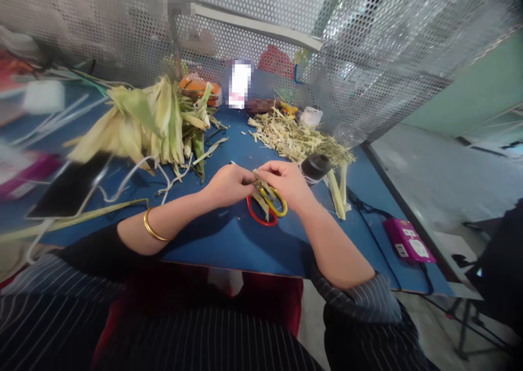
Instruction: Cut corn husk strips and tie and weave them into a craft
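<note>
My left hand (231, 186) and my right hand (288, 183) meet above the blue table, fingertips pinched together on a small piece of pale corn husk (261, 199). Part of the husk hangs down below my fingers; its upper end is mostly hidden by them. Right under the hands lies a pair of scissors (273, 222) with one red and one yellow handle loop, the blades covered by my hands. A dark spool of thread (316, 166) stands just beyond my right hand.
A large bundle of dried corn husks (151, 120) lies at the left. Husk scraps (302, 137) are heaped at the back right, before a perforated metal screen (261, 38). A dark phone (69, 188) with a white cable (122, 183) lies left. A purple power strip (408, 241) sits near the right edge.
</note>
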`<state>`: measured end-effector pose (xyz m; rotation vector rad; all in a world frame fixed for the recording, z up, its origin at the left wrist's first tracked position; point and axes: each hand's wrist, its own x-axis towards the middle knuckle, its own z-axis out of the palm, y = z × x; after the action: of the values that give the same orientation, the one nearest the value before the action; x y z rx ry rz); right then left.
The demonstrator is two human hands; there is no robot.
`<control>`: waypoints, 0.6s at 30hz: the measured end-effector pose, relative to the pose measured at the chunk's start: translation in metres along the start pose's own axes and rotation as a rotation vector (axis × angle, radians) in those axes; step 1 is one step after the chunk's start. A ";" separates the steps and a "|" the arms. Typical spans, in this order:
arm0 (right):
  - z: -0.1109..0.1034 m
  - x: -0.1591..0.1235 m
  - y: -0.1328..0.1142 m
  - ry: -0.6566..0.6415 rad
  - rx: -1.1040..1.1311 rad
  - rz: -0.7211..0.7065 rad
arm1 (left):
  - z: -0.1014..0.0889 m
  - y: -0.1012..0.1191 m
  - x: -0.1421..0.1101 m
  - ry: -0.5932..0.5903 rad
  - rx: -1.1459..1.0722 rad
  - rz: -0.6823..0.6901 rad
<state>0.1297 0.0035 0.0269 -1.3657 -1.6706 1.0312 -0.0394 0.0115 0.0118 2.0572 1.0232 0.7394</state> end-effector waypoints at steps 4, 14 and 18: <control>0.002 0.002 0.002 0.068 0.074 0.019 | 0.000 0.002 0.000 -0.085 0.043 0.030; 0.006 0.007 0.010 0.172 0.092 -0.058 | 0.001 0.002 0.000 -0.328 -0.164 -0.016; 0.002 0.008 0.011 0.105 0.008 -0.057 | 0.001 0.007 -0.002 -0.388 -0.110 0.051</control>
<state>0.1311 0.0124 0.0161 -1.3360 -1.6173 0.9170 -0.0368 0.0068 0.0160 2.0314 0.6972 0.3877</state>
